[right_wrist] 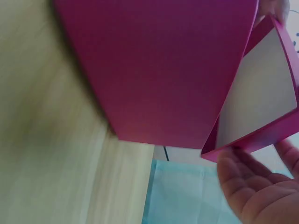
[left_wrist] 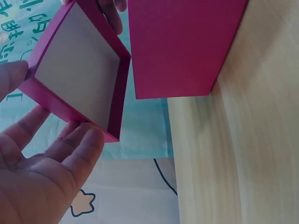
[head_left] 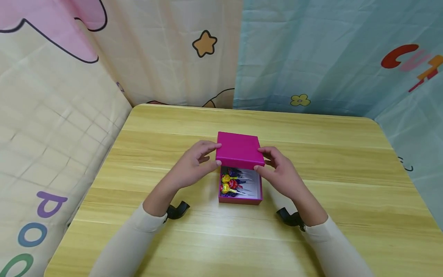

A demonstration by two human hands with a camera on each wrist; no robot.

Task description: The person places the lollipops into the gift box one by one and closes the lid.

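Note:
A magenta box lid [head_left: 239, 148] is held up, tilted, over the back part of an open magenta box [head_left: 239, 201]. Several lollipops [head_left: 233, 184] in bright wrappers lie inside the box, their white sticks pointing right. My left hand [head_left: 194, 163] grips the lid's left side between thumb and fingers; my right hand [head_left: 282, 172] grips its right side likewise. In the left wrist view, the lid's pale inside [left_wrist: 79, 65] shows beside the box's outer wall [left_wrist: 182, 51]. The right wrist view likewise shows the lid [right_wrist: 261, 88] apart from the tabletop, beside the box. The back of the box's inside is hidden under the lid.
The box stands on a light wood-grain table [head_left: 166, 134]. Printed curtains [head_left: 166, 57] hang behind its far edge and along both sides. Each wrist wears a black mount, such as the left one [head_left: 178, 210], close above the tabletop.

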